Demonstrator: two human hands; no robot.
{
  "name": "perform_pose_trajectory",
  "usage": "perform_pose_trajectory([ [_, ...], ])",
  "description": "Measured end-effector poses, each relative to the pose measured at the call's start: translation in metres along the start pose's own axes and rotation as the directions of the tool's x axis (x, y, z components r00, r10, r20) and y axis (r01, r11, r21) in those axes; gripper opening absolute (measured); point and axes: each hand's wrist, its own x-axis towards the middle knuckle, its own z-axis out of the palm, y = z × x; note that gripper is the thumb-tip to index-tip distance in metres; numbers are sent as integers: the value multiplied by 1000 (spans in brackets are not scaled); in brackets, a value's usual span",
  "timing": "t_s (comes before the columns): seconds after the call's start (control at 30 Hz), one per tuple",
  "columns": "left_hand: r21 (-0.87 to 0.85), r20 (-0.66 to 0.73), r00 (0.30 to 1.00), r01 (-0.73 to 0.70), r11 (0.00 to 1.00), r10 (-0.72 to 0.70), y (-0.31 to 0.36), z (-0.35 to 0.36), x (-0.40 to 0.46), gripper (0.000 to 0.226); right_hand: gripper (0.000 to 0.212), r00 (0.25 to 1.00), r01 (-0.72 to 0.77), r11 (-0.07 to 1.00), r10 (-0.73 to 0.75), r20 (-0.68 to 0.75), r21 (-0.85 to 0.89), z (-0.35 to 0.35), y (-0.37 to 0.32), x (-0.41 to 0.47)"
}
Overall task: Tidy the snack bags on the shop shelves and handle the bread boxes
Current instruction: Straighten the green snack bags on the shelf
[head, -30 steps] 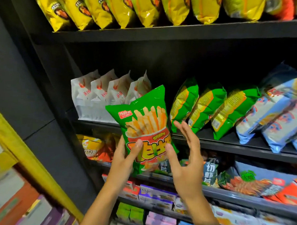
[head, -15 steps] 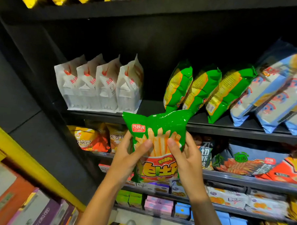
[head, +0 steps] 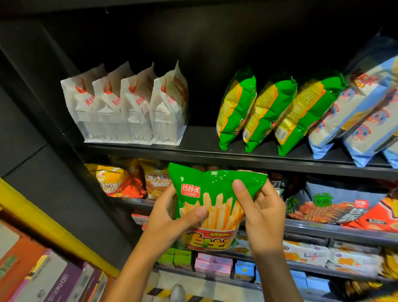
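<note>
Lower now than before — green fries bag (head: 214, 197) pinched in both hands (head: 213, 217), fingers behind hidden, bottom edge cut off.

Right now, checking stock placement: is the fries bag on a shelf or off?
Off: both hands, left hand and right hand, hold the fries bag.

Both hands hold a green fries bag (head: 211, 197) upright: the left hand (head: 167, 220) grips its left edge, the right hand (head: 262, 216) its upper right. Above the grip, white bags (head: 124, 106) and green bags (head: 259, 110) stand on a shelf (head: 202, 154).
</note>
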Motion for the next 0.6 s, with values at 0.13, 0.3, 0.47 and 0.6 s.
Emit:
perform_pose_trajectory([
  [0.13,-156,45,995,-79,985,87,8,2,-1,71,9,999,34,999,-34,-11,-16,-1,5,-2],
  [0.3,-84,-72,997,-38,996,32,8,7,2,32,7,1000,8,999,-9,25,44,0,5,-5],
  [0.47,-113,-43,997,-61,992,56,5,5,3,31,34,996,-23,998,17,89,67,-6,3,-5],
  [0.6,-106,-15,1000,-3,994,1,1,4,3,35,28,992,-43,998,37,121,50,-15,0,-2],
])
